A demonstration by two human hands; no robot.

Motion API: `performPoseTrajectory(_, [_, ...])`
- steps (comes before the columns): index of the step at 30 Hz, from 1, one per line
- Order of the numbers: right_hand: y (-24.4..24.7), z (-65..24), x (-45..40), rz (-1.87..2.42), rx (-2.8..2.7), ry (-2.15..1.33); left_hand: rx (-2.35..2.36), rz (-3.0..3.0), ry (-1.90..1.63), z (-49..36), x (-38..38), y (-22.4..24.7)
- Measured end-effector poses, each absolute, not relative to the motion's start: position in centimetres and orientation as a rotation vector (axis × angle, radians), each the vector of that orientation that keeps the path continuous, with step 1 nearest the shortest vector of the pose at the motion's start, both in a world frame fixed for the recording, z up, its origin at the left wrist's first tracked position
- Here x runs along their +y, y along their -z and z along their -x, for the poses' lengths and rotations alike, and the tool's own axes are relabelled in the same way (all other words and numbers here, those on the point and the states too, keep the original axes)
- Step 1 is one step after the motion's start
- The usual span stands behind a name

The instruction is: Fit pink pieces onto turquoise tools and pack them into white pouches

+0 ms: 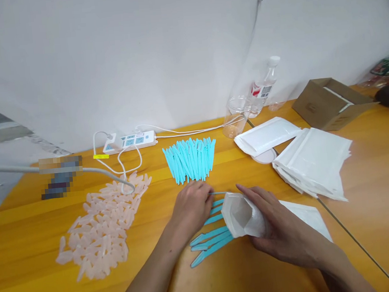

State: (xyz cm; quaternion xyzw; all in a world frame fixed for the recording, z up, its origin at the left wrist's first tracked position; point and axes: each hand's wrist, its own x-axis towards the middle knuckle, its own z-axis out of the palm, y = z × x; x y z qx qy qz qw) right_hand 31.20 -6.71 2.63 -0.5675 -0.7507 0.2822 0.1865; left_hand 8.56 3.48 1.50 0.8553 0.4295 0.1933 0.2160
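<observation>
My right hand is wrapped round a white padded envelope, whose open mouth faces left. Just left of that mouth, my left hand has its fingers pressed together on the end of a thin blue stick that reaches toward the envelope's upper edge. Several flat blue sticks lie on the table between my hands, their right ends beside or under the envelope. Beyond my left hand is a dense pile of blue sticks.
Pale pink pieces spread at the left, near a power strip and white cables. White envelopes are stacked at the right. Behind them stand a clear jar, a bottle and an open cardboard box.
</observation>
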Motion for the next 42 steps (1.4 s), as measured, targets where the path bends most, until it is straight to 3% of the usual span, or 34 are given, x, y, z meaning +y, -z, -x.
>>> performPoseTrajectory(6, [-2.7,-30.6,-6.7,1.600,-2.128,-0.805,1.415,-1.547,-1.115,-3.6,-0.3,-5.5])
performPoseTrajectory(10, [-2.5,-29.4,-6.4,1.544,-2.157,-0.795,1.424,-1.222,-1.293,-4.2,-3.8,-5.0])
performPoseTrajectory(13, [-2.4,-28.5,-6.4,1.471,-2.178,-0.788,1.408,-1.299,-1.151,-6.9,-5.8,-3.4])
performPoseTrajectory(18, [-2.1,-28.6,-7.2,1.428,-2.199,-0.787,1.153,-2.008,-0.854,-9.0,-6.7,-2.0])
performPoseTrajectory(30, [-2.3,-31.5,-8.2,1.593,-2.135,-0.759,1.255,-2.409,-0.327,-9.3,2.1,0.1])
performPoseTrajectory(34, [-2.5,-31.5,-8.1,1.607,-2.132,-0.782,1.292,-2.206,-0.571,-7.9,1.3,-1.4])
performPoseTrajectory(42, [-2.7,-29.5,-7.4,1.548,-2.164,-0.847,1.417,-1.237,-1.361,-3.5,-3.7,-5.3])
